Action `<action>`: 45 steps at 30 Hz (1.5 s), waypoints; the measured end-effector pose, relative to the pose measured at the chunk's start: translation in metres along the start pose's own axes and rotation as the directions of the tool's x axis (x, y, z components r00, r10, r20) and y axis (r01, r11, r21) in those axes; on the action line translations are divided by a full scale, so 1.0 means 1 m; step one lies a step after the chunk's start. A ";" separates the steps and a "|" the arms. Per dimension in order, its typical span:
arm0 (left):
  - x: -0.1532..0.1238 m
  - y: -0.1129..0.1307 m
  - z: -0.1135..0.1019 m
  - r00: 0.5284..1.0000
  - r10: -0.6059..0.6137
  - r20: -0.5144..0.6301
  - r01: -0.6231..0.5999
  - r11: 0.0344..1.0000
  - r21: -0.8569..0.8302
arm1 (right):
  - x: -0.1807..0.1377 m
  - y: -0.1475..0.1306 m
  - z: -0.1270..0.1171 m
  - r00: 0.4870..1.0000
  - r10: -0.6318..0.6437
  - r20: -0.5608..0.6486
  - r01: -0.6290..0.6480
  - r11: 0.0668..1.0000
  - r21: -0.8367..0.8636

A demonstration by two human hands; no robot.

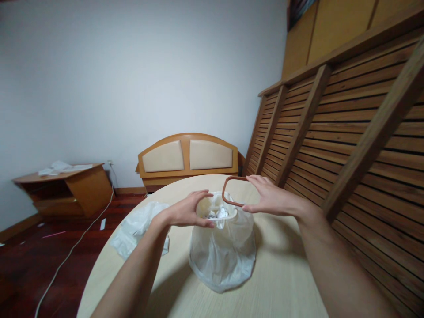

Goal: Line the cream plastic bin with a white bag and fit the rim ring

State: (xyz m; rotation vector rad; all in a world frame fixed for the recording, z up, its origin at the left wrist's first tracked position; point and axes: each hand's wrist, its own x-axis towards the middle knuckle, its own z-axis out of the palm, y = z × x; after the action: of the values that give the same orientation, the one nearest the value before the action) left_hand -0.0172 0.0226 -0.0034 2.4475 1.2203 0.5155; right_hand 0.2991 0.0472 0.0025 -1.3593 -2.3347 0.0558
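Observation:
A small bin (203, 206) stands on the round table, with crumpled white litter (220, 213) inside its mouth. Over its rim and down its outside drapes a thin white plastic bag (222, 258), reaching the tabletop. My right hand (270, 196) grips a brown rounded-rectangular ring (224, 191) by its right side, thumb below and fingers above. The ring is tilted up over the right part of the bin's mouth. At the mouth's left side is my left hand (187, 210), thumb and fingers spread apart; whether it touches the bag I cannot tell.
Another crumpled white plastic bag (141, 225) lies on the pale round table (281, 287), left of the bin. Beyond are a headboard (187, 170), a low wooden cabinet (88, 190) and leaning slatted wooden panels (331, 128). A cable (77, 243) runs across the dark floor.

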 end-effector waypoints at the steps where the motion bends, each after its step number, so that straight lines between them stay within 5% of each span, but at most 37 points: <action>1: 0.000 0.000 0.000 1.000 -0.003 -0.012 0.003 1.000 0.012 | 0.000 0.003 0.000 1.000 0.020 -0.001 -0.020 1.000 -0.022; 11: -0.001 -0.014 -0.004 0.990 -0.047 -0.135 0.065 0.988 0.137 | 0.008 0.023 0.018 0.955 0.296 -0.011 -0.291 0.933 -0.210; 17: -0.003 -0.023 -0.009 0.978 -0.116 -0.172 0.148 0.972 0.185 | 0.017 0.046 0.051 0.929 0.368 0.030 -0.351 0.906 -0.235; 25: 0.000 -0.024 -0.006 0.980 -0.115 -0.160 0.147 0.967 0.207 | 0.015 0.072 0.101 0.822 0.561 0.096 -0.534 0.818 -0.212; 36: 0.005 -0.023 0.005 0.978 -0.060 -0.198 0.102 0.973 0.209 | 0.002 0.104 0.147 0.709 0.700 -0.088 -0.704 0.695 -0.145; 40: 0.005 -0.025 0.009 0.973 -0.025 -0.228 0.071 0.977 0.200 | -0.001 0.108 0.159 0.732 0.665 -0.150 -0.681 0.724 -0.113; 45: -0.005 -0.021 0.026 0.906 0.180 -0.383 -0.082 0.963 0.258 | -0.010 0.105 0.160 0.852 0.507 -0.133 -0.524 0.835 -0.171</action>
State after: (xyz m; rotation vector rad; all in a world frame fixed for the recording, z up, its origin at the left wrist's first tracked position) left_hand -0.0222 0.0261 -0.0371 2.7289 1.3397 1.0116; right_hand 0.3274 0.1224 -0.1717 -2.0245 -1.8785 -0.0764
